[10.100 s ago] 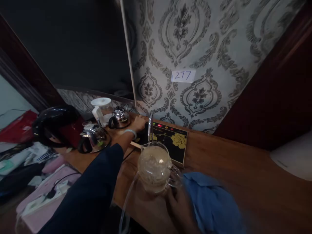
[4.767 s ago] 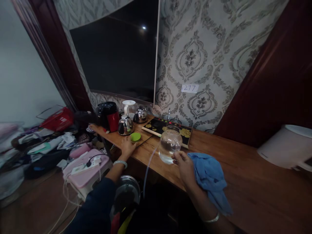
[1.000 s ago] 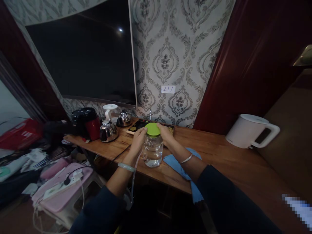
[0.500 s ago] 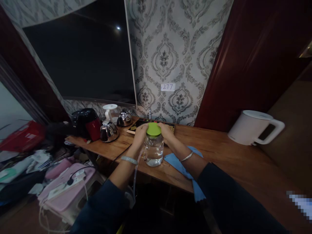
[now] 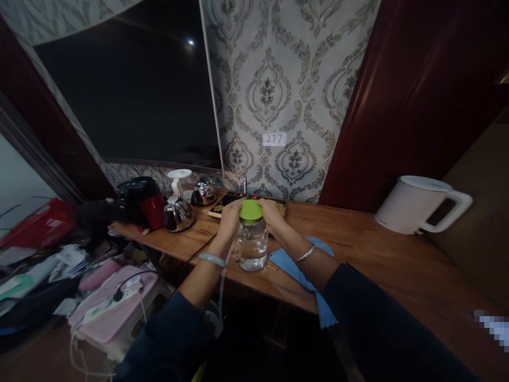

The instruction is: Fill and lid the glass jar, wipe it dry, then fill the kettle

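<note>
Both hands were on the green lid point(image 5: 251, 210) of the glass jar point(image 5: 251, 245), which stood upright near the front edge of the wooden counter point(image 5: 377, 260), a little clear water in the bottom. Left hand point(image 5: 229, 218) cupped the lid's left side, fingers curled against the rim; right hand point(image 5: 271, 216) did the same from the right, so the lid sat pressed between the two palms. Couldn't tell whether the lid was fully seated or just resting on the mouth. Judgement: the step in hand looked like seating or tightening the lid. To do it well, one hand should drop to the glass body to brace it while the other turns, since with both on the lid the jar can spin or skate on the wood. Keep the lid level on the mouth before turning so the thread doesn't cross, and press straight down, not toward the edge. A clear tube point(image 5: 221, 286) hung just beside the jar over the counter's front and could snag a wrist. A blue cloth point(image 5: 290, 265) lay under the right forearm, touching or nearly touching the jar's base, worth keeping out from under it. Behind the jar sat a black tea tray point(image 5: 222, 204); steel kettles point(image 5: 177, 214) stood to the left, white electric kettle point(image 5: 417, 205) well apart to the right.
</note>
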The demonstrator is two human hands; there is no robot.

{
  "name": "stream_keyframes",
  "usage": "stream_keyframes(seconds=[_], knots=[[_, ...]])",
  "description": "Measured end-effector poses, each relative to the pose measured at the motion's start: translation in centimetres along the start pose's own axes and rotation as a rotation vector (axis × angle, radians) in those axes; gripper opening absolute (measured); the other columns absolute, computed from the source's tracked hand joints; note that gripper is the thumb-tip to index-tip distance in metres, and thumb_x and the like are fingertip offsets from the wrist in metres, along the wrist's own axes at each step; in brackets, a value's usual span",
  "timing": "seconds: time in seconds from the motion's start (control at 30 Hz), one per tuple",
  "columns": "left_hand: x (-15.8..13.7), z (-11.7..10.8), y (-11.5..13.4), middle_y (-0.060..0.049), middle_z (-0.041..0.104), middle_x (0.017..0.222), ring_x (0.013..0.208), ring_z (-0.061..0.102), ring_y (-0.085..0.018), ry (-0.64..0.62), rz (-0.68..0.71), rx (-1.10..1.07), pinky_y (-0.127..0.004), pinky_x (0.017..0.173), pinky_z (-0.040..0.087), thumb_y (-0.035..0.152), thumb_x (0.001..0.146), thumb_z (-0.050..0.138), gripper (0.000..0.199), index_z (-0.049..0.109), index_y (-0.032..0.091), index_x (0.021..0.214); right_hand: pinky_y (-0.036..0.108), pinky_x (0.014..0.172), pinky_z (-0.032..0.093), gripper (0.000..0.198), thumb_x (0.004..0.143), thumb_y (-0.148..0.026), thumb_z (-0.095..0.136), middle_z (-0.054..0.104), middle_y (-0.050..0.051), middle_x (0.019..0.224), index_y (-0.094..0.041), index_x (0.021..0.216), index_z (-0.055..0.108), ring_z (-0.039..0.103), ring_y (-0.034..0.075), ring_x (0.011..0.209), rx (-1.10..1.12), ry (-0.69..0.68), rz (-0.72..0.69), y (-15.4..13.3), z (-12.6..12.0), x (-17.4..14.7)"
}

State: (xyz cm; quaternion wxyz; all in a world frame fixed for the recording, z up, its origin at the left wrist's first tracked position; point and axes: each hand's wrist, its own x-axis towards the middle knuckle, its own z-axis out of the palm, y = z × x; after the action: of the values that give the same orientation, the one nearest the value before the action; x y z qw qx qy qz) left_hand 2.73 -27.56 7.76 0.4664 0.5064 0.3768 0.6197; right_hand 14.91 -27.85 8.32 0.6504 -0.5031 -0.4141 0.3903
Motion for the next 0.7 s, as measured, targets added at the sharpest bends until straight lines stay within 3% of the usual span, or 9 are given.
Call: stream_keyframes(seconds=[0.7], knots=[[-0.21, 0.6, -0.38, -0.011, 0.079, 0.092, 0.083, 0.069, -0.023, 0.055, 0.029, 0.019, -0.034, 0.079, 0.054, 0.034, 0.067, 0.06, 0.037, 0.079, 0.011, 0.088, 0.024, 0.054, 0.039, 0.014, 0.061, -0.027, 0.055, 0.054, -0.004, 0.053, -0.022, 0.047, 0.053, 0.049, 0.014, 0.057, 0.059, 0.006, 0.003, -0.21, -0.16, -0.14]])
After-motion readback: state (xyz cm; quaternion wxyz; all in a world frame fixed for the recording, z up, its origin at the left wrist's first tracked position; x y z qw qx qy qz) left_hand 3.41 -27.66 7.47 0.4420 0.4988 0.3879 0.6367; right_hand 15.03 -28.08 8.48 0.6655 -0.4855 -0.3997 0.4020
